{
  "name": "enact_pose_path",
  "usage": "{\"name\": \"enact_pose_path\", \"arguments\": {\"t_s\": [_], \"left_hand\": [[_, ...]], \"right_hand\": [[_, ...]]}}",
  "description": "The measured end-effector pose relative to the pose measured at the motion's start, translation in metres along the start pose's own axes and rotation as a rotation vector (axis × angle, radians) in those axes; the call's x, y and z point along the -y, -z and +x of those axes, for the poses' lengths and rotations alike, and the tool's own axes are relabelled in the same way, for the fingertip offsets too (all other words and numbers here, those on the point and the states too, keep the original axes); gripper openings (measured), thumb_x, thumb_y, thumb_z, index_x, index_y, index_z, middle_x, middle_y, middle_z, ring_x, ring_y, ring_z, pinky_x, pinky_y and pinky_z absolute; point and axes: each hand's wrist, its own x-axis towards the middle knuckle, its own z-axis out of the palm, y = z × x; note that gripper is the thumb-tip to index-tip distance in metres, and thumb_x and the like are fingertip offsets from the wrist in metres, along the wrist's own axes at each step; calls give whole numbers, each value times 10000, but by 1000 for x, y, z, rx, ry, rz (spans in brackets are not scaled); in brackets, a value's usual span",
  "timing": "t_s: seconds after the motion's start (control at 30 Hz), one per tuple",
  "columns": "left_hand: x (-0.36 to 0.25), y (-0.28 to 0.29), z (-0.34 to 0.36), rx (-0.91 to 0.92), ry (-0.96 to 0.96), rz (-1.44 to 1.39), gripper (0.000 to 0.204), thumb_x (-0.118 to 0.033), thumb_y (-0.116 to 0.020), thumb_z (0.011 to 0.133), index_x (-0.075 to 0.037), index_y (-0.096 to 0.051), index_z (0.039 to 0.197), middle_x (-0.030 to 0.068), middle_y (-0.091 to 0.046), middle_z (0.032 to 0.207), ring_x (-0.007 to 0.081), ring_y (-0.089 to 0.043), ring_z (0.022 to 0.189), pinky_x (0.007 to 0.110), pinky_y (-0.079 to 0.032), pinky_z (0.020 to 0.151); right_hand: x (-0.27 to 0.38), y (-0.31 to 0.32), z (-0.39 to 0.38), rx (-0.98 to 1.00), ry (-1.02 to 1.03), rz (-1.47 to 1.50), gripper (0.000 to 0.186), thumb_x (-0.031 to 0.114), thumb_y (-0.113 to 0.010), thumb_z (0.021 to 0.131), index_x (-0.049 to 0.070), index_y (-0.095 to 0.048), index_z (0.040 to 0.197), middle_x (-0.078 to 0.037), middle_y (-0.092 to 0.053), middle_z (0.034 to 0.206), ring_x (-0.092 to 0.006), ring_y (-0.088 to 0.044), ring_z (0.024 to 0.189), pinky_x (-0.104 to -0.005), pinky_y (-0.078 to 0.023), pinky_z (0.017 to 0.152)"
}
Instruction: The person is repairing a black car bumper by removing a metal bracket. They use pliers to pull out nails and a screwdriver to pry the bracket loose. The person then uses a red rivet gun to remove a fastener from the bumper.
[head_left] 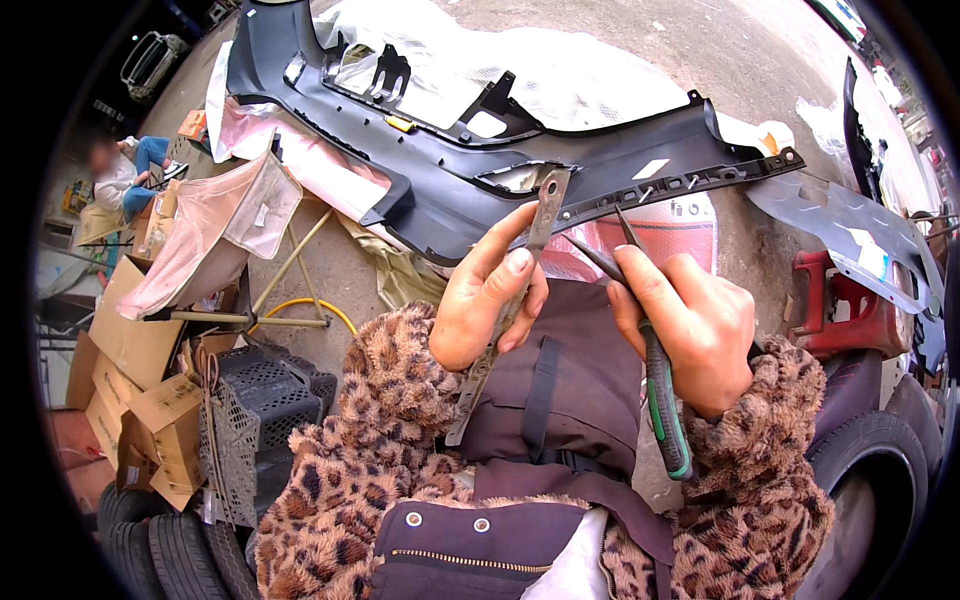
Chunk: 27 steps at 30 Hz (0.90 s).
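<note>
My left hand (pixel 478 300) is closed round a long, narrow metal strip (pixel 547 208) with holes along it. The strip stands slanted, its upper end above my fingers and its lower end beside my left sleeve. In my right hand (pixel 700 330) is a pair of long-nose pliers (pixel 665 405) with green and black handles. Their jaws are spread apart and point up and left toward the strip, without touching it. Just beyond both hands lies a large black car bumper (pixel 440 195), inner side up. A dark rail with several small fasteners (pixel 690 181) runs along its near right edge.
Left are a pink cloth folding chair (pixel 225 215), cardboard boxes (pixel 165 415), a black perforated crate (pixel 262 400) and tyres (pixel 180 555). A red plastic stool (pixel 850 310), a grey panel (pixel 850 230) and another tyre (pixel 870 455) stand right. A person (pixel 135 175) sits far left.
</note>
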Motion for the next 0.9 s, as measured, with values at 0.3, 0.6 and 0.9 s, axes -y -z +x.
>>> {"name": "enact_pose_path", "arguments": {"t_s": [0.3,0.6,0.9], "left_hand": [[0,-1,0,-25,10,-28,598,-384,-512,1048,-44,-321,1501,70,-515,679,111,-435,412,230,-383,403],[-13,-3,-3,94,62,53,455,-372,-514,1051,44,-460,1227,38,-470,654,75,-375,397,218,-298,389],[-22,9,0,129,-13,452,388,-297,-595,1019,8,-532,1251,128,-666,946,203,-654,833,326,-495,749]], "right_hand": [[-9,2,11,67,205,-195,288,200,-738,816,71,-713,1071,4,-446,685,-137,-511,574,-283,-387,471],[-4,5,11,180,118,-62,247,187,-733,817,74,-697,1034,-12,-444,666,-152,-505,529,-312,-405,465],[-9,5,6,643,-886,1179,259,228,-580,1027,-20,-654,1030,-15,-536,659,-99,-483,562,-261,-385,506]]}}
